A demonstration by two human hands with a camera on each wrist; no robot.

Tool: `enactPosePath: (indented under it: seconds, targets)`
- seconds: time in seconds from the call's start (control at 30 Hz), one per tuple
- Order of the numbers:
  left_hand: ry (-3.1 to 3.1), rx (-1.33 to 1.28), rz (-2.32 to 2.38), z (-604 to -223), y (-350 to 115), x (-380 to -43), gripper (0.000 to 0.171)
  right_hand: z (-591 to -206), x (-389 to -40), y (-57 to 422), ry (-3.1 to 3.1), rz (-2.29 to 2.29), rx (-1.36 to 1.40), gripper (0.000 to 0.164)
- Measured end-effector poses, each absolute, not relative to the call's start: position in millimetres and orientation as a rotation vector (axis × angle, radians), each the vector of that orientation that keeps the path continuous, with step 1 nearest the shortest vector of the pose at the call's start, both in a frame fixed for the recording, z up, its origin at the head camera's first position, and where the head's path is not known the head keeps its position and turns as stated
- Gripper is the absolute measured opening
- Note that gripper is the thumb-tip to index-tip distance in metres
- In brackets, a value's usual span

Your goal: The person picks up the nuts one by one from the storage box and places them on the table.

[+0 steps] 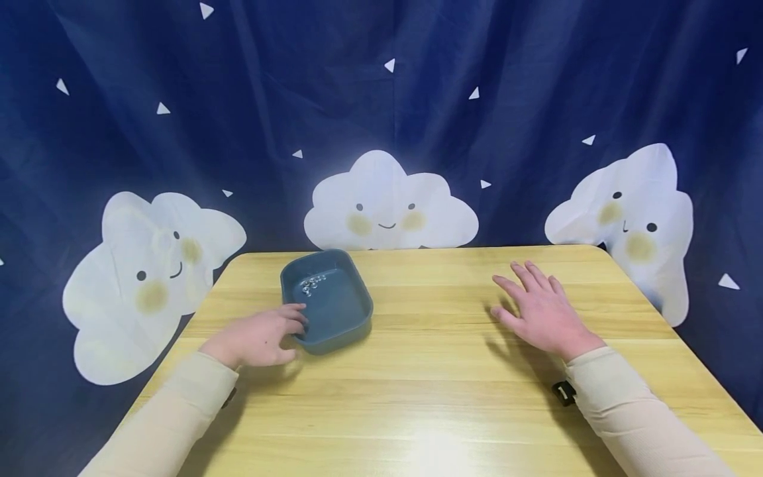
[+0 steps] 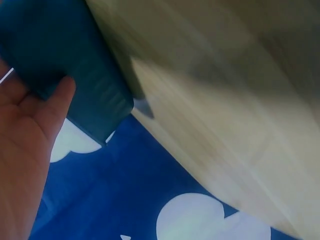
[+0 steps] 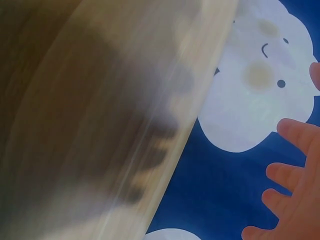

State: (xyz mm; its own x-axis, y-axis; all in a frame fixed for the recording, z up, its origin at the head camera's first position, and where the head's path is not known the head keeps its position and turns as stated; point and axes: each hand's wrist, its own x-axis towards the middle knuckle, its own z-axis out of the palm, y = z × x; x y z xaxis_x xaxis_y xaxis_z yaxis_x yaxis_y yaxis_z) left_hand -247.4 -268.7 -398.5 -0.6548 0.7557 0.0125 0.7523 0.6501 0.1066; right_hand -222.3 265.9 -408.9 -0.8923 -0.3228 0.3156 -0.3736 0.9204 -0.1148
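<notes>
We saw the tray [image 1: 341, 303] near the far edge of the table [image 1: 429, 371], shiny bits [image 1: 311, 285] inside, its left wall gripped by the left hand [image 1: 262, 336]. Rightward, broad tabletop reached the right hand [image 1: 539, 311], fingers spread wide.

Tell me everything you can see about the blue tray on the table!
The tray is dark grey-blue and looks like smooth plastic, with rounded corners, raised walls and an open top. It sits upright, left of the middle of the table, near the far edge. Some tiny shiny bits lie on its floor towards the far left; they're too small to name. The left hand has fingers over its left rim; I can't tell whether they grip it.
</notes>
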Motion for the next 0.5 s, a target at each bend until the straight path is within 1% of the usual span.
enactPosePath:
  seconds: [0.13,0.17,0.37,0.5]
  targets:
    - [2.864,1.278,0.159,-406,-260,-245,0.05,-411,-223,264,-2.797,0.254,0.517,0.067]
    - [2.871,1.287,0.155,-408,-257,-245,0.052,-411,-223,264,-2.798,0.257,0.517,0.067]
    - [2.88,1.403,0.122,-417,-237,-244,0.05,-412,-223,261,-2.797,0.264,0.52,0.064]
    - [2.865,1.482,0.104,-420,-222,-242,0.051,-412,-225,260,-2.791,0.271,0.522,0.063]
